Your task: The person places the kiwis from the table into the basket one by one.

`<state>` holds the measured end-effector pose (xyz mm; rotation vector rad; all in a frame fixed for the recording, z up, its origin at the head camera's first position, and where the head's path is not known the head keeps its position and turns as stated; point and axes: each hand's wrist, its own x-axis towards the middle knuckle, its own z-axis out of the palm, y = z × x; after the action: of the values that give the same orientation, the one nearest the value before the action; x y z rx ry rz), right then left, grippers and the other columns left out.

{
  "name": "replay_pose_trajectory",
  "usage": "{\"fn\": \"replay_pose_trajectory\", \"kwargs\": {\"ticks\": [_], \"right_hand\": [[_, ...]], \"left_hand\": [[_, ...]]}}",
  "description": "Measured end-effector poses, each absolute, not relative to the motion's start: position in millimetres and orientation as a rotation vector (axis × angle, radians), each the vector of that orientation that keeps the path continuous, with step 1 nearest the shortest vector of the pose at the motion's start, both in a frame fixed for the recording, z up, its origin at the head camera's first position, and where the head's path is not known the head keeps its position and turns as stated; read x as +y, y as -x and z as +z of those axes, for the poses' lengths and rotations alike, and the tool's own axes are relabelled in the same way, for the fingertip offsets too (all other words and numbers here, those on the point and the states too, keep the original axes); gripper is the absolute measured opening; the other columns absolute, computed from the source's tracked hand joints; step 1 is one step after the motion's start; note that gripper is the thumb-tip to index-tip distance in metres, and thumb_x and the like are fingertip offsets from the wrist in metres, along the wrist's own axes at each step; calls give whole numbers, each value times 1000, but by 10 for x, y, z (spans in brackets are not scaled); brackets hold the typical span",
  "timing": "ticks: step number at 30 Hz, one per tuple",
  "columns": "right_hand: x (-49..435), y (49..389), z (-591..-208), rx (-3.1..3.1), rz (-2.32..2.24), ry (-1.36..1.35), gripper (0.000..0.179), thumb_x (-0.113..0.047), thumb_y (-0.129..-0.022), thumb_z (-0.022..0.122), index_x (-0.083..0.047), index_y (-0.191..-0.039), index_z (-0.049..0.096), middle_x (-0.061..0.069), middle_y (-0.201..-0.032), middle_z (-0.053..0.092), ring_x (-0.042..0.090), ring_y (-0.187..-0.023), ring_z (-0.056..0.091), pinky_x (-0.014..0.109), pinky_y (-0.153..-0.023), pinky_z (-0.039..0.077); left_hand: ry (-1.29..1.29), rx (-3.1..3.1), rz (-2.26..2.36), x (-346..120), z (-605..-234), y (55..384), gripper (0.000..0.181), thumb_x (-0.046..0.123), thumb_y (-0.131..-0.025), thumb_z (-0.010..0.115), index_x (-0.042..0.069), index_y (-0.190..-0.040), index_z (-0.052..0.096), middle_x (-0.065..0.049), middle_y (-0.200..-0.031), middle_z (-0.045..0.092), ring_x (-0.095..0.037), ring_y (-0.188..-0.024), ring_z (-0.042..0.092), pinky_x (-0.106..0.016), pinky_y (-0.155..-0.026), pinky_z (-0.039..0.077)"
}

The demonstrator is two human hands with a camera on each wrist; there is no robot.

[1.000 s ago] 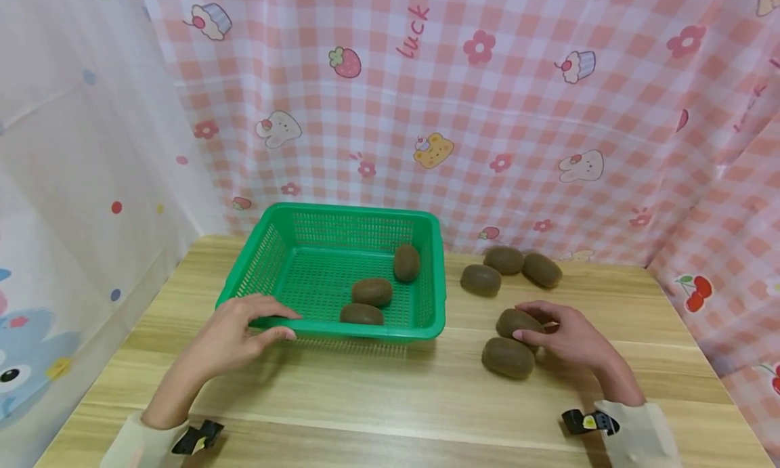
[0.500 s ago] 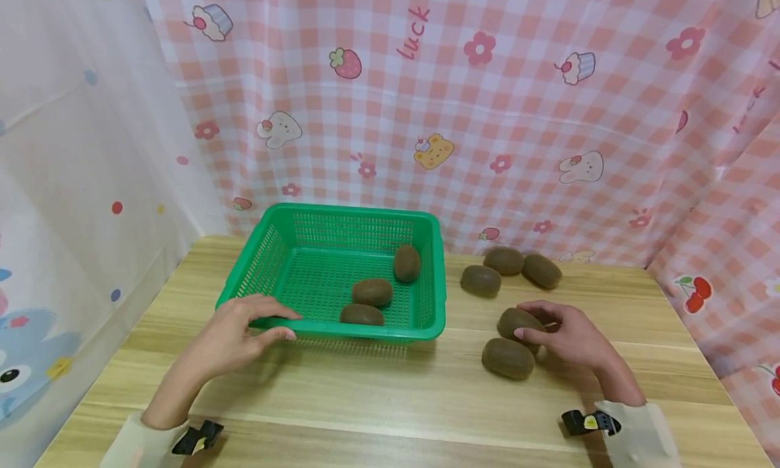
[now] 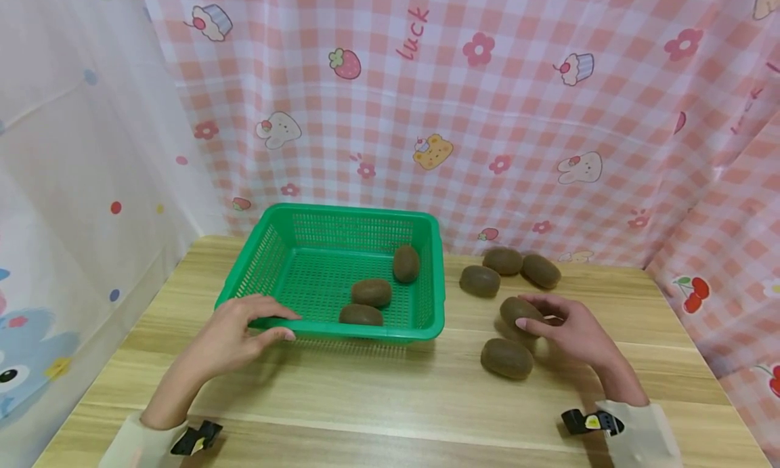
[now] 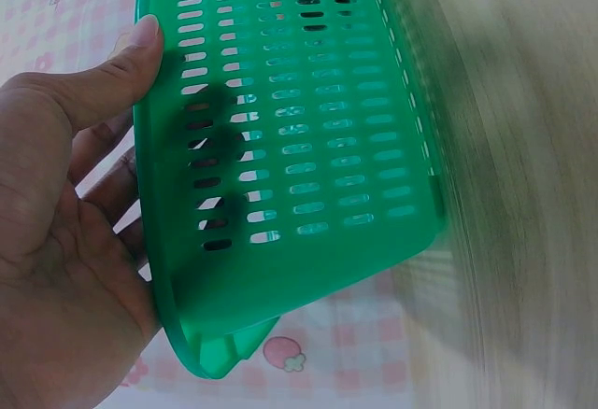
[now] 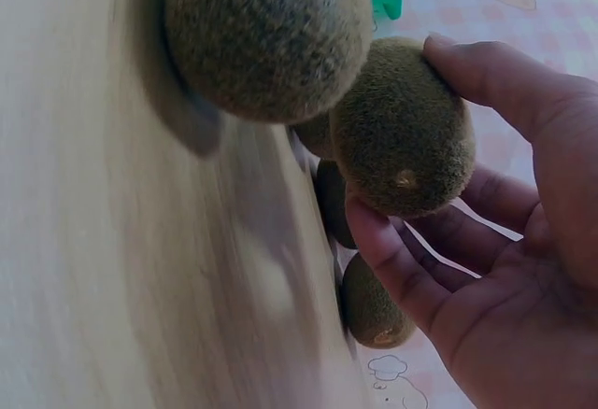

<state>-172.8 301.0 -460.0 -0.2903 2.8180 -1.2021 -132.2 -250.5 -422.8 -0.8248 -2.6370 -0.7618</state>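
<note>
Holds one brown kiwi (image 3: 516, 311) in the right hand (image 3: 575, 332), pinched between the thumb on one side and the fingertips on the other, with the palm clear of the fruit. Now sits over the right part of a wooden table (image 3: 341, 407), well apart from the basket.

Newly changed: raised a little and tipped up compared with half a second ago. Shows a narrow gap in the head view beside a second kiwi (image 3: 506, 358) lying just in front on the wood, after appearing to overlap it. Seems, judging by that gap, to be leaving the tabletop, with the fingers rather than the wood taking the weight; hard to confirm, with the underside out of sight. Likely means a pick-up just begun, with a grip firm enough to free the fruit from its neighbour.

Grips the near rim of a green basket (image 3: 365, 330) with the left hand (image 3: 234, 329), toward the left end, thumb outside the wall and fingers over the inside. No visible shift there.

Inside the basket, three kiwis (image 3: 372, 292), also unmoved: two side by side close to the near wall, another farther back by the right wall. At the table's back, unchanged, three more kiwis (image 3: 480, 281) clustered before a pink checked curtain (image 3: 372, 109).
</note>
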Motion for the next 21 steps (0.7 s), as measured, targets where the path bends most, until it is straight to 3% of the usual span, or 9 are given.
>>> {"fn": "replay_pose_trajectory", "kwargs": {"ticks": [12, 21], "right_hand": [[2924, 1705, -4519, 2826, -1283, 268, 50, -42, -94, 75, -17, -137, 65, 9, -135, 66, -4, -104, 64, 16, -86, 54], [2800, 1660, -4429, 2821, -1366, 277, 50, -37, -94, 77, -15, -137, 65, 10, -134, 67, -8, -103, 63, 14, -87, 54]], "left_hand": [[825, -2626, -764, -2504, -4237, 1326, 26, 22, -79, 88, 31, -102, 80, 18, -97, 75, -5, -92, 68, -34, -80, 56], [834, -2622, -754, -2505, -4240, 1328, 27, 22, -79, 88, 31, -103, 80, 18, -97, 75, -6, -92, 68, -35, -80, 56]]}}
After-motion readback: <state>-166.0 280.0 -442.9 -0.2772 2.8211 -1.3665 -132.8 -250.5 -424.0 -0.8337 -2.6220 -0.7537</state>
